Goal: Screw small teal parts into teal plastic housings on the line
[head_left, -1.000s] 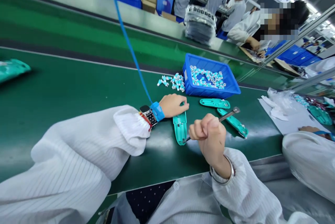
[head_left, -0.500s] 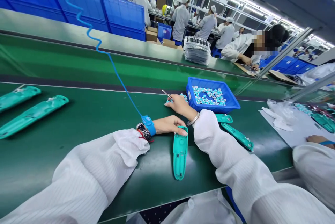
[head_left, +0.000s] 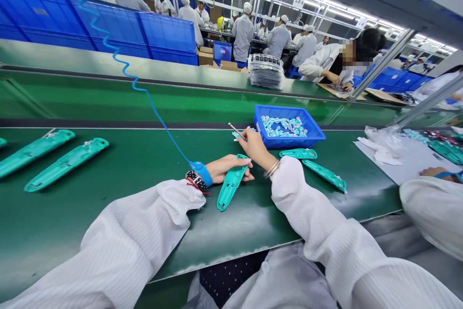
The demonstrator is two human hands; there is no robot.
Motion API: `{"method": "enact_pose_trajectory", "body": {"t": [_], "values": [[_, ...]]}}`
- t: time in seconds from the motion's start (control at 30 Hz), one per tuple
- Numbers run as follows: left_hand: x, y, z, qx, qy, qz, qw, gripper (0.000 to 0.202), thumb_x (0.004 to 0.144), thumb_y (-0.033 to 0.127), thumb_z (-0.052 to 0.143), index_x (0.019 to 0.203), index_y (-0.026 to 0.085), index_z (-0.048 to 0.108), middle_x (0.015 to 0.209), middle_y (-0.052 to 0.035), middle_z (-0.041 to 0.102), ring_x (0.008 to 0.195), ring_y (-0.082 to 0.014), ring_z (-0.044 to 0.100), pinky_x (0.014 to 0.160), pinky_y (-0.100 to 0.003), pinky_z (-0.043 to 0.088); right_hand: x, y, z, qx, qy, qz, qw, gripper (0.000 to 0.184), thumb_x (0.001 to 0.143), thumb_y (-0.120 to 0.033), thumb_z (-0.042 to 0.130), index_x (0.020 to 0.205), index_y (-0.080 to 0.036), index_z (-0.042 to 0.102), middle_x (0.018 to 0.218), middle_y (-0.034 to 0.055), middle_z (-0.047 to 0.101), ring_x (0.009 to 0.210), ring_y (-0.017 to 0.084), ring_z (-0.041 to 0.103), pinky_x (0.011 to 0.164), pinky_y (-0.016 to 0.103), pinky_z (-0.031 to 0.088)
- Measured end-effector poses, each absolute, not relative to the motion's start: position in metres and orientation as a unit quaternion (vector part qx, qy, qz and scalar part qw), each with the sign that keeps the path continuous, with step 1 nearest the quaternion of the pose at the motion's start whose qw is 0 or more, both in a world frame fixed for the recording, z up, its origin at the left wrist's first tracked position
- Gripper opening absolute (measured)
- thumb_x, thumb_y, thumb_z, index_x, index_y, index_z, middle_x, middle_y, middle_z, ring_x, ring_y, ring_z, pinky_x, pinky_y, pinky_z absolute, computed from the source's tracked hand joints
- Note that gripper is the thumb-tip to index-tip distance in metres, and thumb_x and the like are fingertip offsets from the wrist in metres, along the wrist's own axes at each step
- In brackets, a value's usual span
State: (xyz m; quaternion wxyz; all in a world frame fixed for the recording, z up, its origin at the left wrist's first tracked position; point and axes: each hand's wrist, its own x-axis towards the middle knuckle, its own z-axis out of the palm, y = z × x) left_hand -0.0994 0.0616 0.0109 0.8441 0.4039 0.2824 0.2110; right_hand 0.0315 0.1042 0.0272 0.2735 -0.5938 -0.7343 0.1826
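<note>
Left hand [head_left: 227, 169] grip closed on long teal plastic housing [head_left: 231, 188]; right hand [head_left: 256, 148] grip closed on slim steel tool [head_left: 237, 130], just beside blue plastic bin [head_left: 287, 142].

1. The right hand [head_left: 257, 149] hides the held end of the slim metal tool [head_left: 237, 131]
2. The small teal-and-white parts [head_left: 284, 127] in the blue bin [head_left: 289, 142] are too small to tell apart
3. A teal casing [head_left: 2, 142] is cut off by the left edge
</note>
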Motion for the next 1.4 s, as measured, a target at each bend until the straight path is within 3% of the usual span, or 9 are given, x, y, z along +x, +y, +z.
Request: {"method": "enact_pose_trajectory", "body": {"t": [0.13,0.23,0.33,0.53,0.7,0.8,1.13,1.4], "values": [[-0.107,0.058,0.016,0.403,0.282,0.201,0.847,0.035,0.068,0.041,0.071,0.075,0.011,0.055,0.055,0.0020,0.053,0.055,-0.0128,0.060,0.051,-0.023,0.049,0.063,0.077,0.048,-0.547,-0.721,0.301,0.301,0.011,0.074,-0.021,0.063,0.076,-0.011,0.059,0.069,0.0010,0.057,0.064,0.011,0.050,0.064,0.027,0.042],[-0.114,0.056,0.020,0.462,0.257,0.193,0.827,0.037,0.067,0.043,0.071,0.073,0.011,0.054,0.054,0.0028,0.052,0.042,-0.0097,0.053,0.039,-0.019,0.044,0.077,0.054,0.057,-0.494,-0.698,0.426,0.293,0.021,0.073,-0.032,0.063,0.077,-0.011,0.060,0.057,-0.0032,0.052,0.044,0.006,0.037,0.044,0.022,0.032],[-0.118,0.054,0.026,0.538,0.218,0.167,0.797,0.035,0.069,0.042,0.070,0.070,0.010,0.055,0.053,0.0014,0.053,0.038,-0.0102,0.052,0.036,-0.020,0.043,0.079,0.038,0.058,-0.445,-0.665,0.525,0.291,0.033,0.070,-0.043,0.063,0.077,-0.011,0.059,0.057,-0.0035,0.051,0.037,0.003,0.028,0.036,0.020,0.022],[-0.117,0.043,0.036,0.548,0.203,0.085,0.807,0.033,0.066,0.039,0.072,0.066,0.011,0.056,0.050,0.0006,0.054,0.040,-0.0133,0.056,0.036,-0.020,0.044,0.072,0.022,0.062,-0.386,-0.623,0.606,0.309,0.036,0.067,-0.045,0.068,0.074,-0.012,0.056,0.055,-0.0047,0.051,0.037,0.002,0.029,0.036,0.019,0.020],[-0.119,0.039,0.043,0.536,0.202,0.047,0.818,0.032,0.062,0.039,0.076,0.066,0.011,0.060,0.050,-0.0012,0.057,0.041,-0.0135,0.056,0.038,-0.020,0.044,0.068,0.010,0.060,-0.365,-0.612,0.602,0.361,0.025,0.068,-0.034,0.070,0.071,-0.013,0.056,0.061,-0.0017,0.056,0.053,0.007,0.047,0.049,0.021,0.035],[-0.119,0.038,0.047,0.534,0.197,0.014,0.822,0.034,0.060,0.040,0.077,0.066,0.011,0.061,0.049,-0.0027,0.059,0.040,-0.0136,0.055,0.037,-0.021,0.045,0.065,0.004,0.056,-0.355,-0.595,0.608,0.387,0.023,0.069,-0.033,0.070,0.072,-0.014,0.058,0.065,-0.0009,0.058,0.060,0.010,0.051,0.055,0.023,0.039],[-0.112,0.031,0.048,0.519,0.214,0.035,0.827,0.029,0.060,0.033,0.078,0.067,0.011,0.060,0.047,-0.0007,0.059,0.038,-0.0119,0.054,0.036,-0.019,0.043,0.066,-0.011,0.051,-0.360,-0.599,0.606,0.380,0.018,0.078,-0.032,0.062,0.071,-0.017,0.056,0.062,0.0013,0.064,0.057,0.014,0.057,0.055,0.026,0.042],[-0.107,0.022,0.043,0.495,0.218,0.034,0.840,0.031,0.058,0.033,0.079,0.068,0.010,0.060,0.048,-0.0006,0.059,0.038,-0.0125,0.054,0.036,-0.020,0.044,0.074,-0.008,0.061,-0.333,-0.550,0.697,0.317,0.025,0.069,-0.034,0.072,0.067,-0.017,0.053,0.060,0.0000,0.065,0.058,0.015,0.063,0.052,0.024,0.041]]}}
